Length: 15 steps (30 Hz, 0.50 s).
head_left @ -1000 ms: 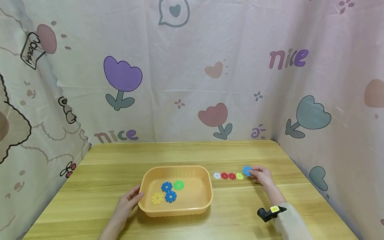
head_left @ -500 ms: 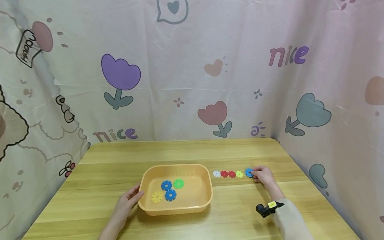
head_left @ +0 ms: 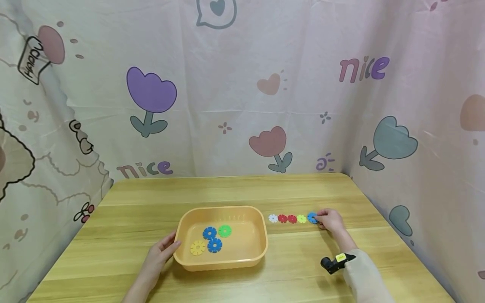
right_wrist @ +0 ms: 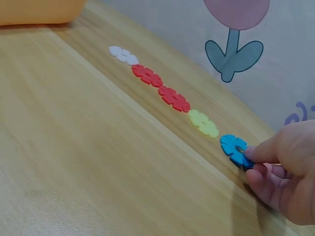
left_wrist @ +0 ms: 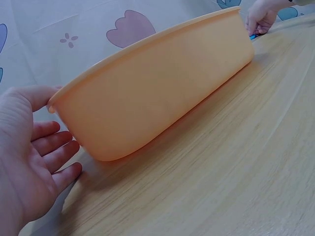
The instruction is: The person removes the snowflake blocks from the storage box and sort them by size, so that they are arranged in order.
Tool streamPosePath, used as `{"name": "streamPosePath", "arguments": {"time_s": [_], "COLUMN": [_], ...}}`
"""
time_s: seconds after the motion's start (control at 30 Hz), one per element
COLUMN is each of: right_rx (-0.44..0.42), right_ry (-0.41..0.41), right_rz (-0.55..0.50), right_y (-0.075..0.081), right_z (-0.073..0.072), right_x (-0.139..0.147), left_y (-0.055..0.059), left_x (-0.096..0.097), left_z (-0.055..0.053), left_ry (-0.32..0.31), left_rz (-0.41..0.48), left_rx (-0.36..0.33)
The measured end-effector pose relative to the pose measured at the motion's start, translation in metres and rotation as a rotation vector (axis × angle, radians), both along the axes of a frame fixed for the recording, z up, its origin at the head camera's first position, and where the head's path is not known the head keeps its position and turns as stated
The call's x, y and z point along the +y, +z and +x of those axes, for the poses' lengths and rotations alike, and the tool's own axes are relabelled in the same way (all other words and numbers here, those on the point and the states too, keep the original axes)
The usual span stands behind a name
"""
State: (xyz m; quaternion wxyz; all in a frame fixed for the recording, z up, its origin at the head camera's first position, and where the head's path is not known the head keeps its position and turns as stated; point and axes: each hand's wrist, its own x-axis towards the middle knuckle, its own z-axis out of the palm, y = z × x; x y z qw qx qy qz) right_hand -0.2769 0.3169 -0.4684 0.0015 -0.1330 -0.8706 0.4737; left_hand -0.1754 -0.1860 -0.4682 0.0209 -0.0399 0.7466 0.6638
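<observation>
My right hand pinches a blue snowflake disc between thumb and fingertips, close over the table at the right end of a row. To its left lie a yellow-green disc, two red discs and a white disc. A narrow gap shows between the blue and yellow-green discs in the right wrist view. My left hand grips the left end of an orange plastic basin, thumb over the rim and fingers against the outer wall.
Inside the basin lie two blue discs, a green disc and a yellow disc. The wooden table meets a patterned curtain at its back and sides.
My right hand has lowered the blue disc toward the table, then shifted it slightly left, nearer the yellow-green disc. The left hand keeps its hold on the basin.
</observation>
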Motion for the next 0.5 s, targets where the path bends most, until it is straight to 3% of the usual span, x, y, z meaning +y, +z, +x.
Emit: {"name": "streamPosePath", "arguments": {"time_s": [0.23, 0.5], "right_rx": [0.025, 0.024], "right_ry": [0.001, -0.006], "right_rz": [0.023, -0.100], "right_y": [0.0008, 0.0034], "right_z": [0.0005, 0.0033], "right_x": [-0.0007, 0.0021], "left_y": [-0.0003, -0.0020], "left_x": [-0.0006, -0.0008], "left_z": [0.0001, -0.0004], "left_ry": [-0.004, -0.001], "left_rz": [-0.011, -0.008], "left_rx": [0.001, 0.005]}}
